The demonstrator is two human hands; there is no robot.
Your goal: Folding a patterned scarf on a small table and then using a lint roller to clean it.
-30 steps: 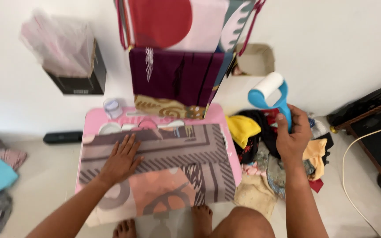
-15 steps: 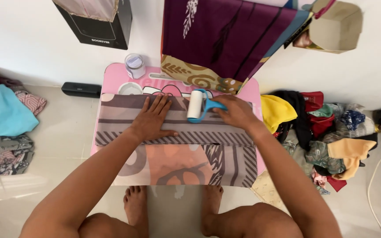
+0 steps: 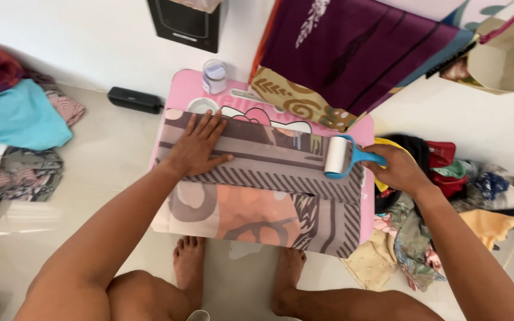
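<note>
A grey, peach and striped patterned cloth [image 3: 257, 196] lies folded over a small pink table [image 3: 179, 98]. My left hand [image 3: 196, 145] presses flat on the cloth's left part, fingers spread. My right hand [image 3: 397, 169] grips the blue handle of a lint roller [image 3: 339, 156]. The roller's white drum rests on the cloth near its right edge.
A purple and tan fabric [image 3: 352, 53] hangs against the wall behind the table. A small clear jar [image 3: 214, 76] stands on the table's far edge. Clothes are piled at right [image 3: 447, 184] and left [image 3: 13, 119]. A black bar-shaped device [image 3: 134, 99] lies on the floor. My bare feet [image 3: 188, 267] are under the table.
My right hand brought the lint roller down from the air onto the cloth, then rolled it from the middle to the right edge. My left hand stayed pressed on the cloth.
</note>
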